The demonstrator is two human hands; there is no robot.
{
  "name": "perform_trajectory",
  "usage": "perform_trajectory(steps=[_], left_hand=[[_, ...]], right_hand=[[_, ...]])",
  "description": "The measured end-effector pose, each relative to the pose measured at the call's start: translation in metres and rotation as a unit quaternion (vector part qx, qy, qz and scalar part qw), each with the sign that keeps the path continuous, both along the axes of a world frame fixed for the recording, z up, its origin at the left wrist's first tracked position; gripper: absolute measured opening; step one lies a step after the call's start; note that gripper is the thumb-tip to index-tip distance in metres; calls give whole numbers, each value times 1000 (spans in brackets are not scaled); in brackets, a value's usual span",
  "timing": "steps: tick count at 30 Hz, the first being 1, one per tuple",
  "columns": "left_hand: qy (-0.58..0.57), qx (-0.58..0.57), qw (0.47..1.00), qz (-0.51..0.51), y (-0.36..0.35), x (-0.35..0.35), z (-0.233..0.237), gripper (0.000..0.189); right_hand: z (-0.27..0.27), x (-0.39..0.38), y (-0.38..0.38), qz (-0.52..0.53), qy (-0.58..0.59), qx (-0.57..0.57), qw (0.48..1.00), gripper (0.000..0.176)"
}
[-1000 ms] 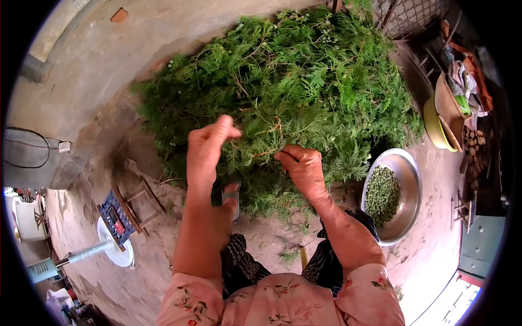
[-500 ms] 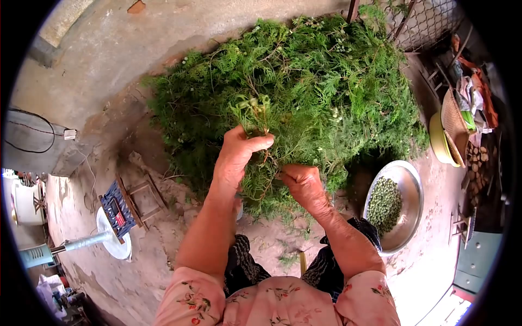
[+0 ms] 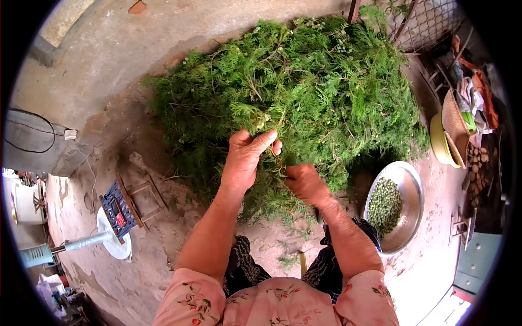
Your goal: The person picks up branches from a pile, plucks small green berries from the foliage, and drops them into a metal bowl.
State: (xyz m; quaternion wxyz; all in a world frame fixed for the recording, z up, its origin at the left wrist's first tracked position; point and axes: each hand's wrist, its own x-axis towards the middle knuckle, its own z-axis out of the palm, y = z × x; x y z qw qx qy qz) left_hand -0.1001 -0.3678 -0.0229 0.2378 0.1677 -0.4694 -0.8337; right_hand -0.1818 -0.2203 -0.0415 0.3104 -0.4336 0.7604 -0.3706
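Observation:
My left hand [image 3: 243,161] is closed round a conifer sprig [image 3: 252,115], thumb pressed on its stem, with green scaly leaves and pale cones showing above the fingers. Just to its right, my right hand [image 3: 308,185] is curled shut at the lower foliage of the sprig. Its fingertips are turned away, so what they grip is hidden. Both hands are in front of a large heap of cut conifer branches [image 3: 331,92]. A steel basin [image 3: 411,209] to the right holds many small green cones [image 3: 385,206].
A small folding stool [image 3: 117,209] and a pedestal fan [image 3: 87,242] stand left. Yellow basins and a woven basket [image 3: 455,127] lean at right, near a pile of brown lumps [image 3: 478,165]. A concrete wall [image 3: 163,27] rises behind the heap. Loose green bits lie between my feet.
My left hand has turned and its thumb has slid up along the sprig, which has tipped lower. My right hand has shifted slightly right, its fist rolled over.

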Motion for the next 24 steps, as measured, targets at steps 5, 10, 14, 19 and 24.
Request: perform_trajectory(steps=[5,10,14,19,24], left_hand=[[-17,22,998,-54,6,6,12,12],[-76,-74,979,-176,11,6,14,18],[-86,-85,971,-207,17,5,16,20],[-107,-118,974,-162,28,2,22,20],[-144,-187,968,-87,30,3,6,18]], right_hand=[[12,-31,5,-195,-133,-112,965,11],[35,-32,4,-234,-382,-234,863,17],[41,-23,0,-206,-442,-242,839,18],[31,-22,1,-248,-335,-199,887,13],[12,-18,-3,-193,59,-326,923,7]])
